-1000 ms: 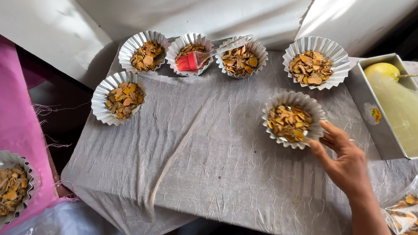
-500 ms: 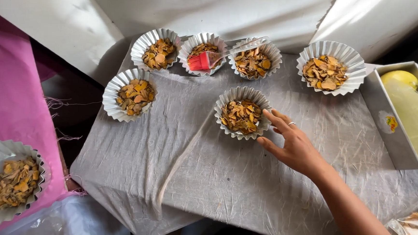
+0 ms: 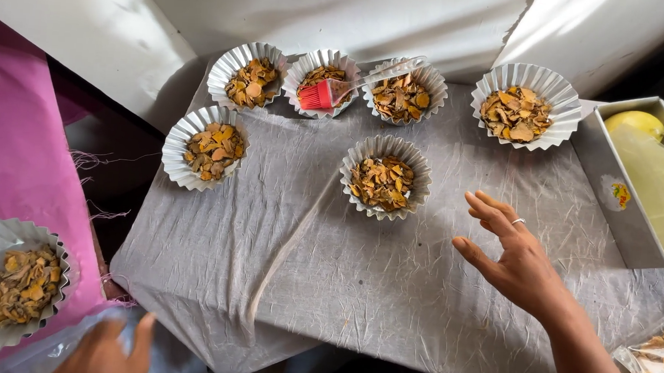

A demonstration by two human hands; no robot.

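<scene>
The right hand [image 3: 516, 259] was found open and empty above the grey-clothed counter [image 3: 387, 290], fingers spread and slightly curled, a ring on one finger, grasping nothing. The nearest thing to it was the centre fluted tray [image 3: 386, 176], a pleated foil cup filled with golden-brown dried slices, standing alone on the cloth. That tray lay to the upper left of the right hand, near but clearly apart from the fingertips, with bare cloth between them. The tray was round, so it presented no long axis; its rim faced the hand evenly.

The left hand [image 3: 107, 349] appeared only at the bottom edge, blurred, resting on or over a clear plastic bag [image 3: 45, 349]; whether it gripped the bag could not be told. It lay well apart from the centre tray, so the right hand was by far the nearer.

Also noted: three like trays in a row at the far edge with a red silicone brush [image 3: 318, 95] laid across two of them, one tray at far right, one at left, one on the pink cloth [image 3: 11, 159], and a metal tin [image 3: 615, 196] at right.
</scene>
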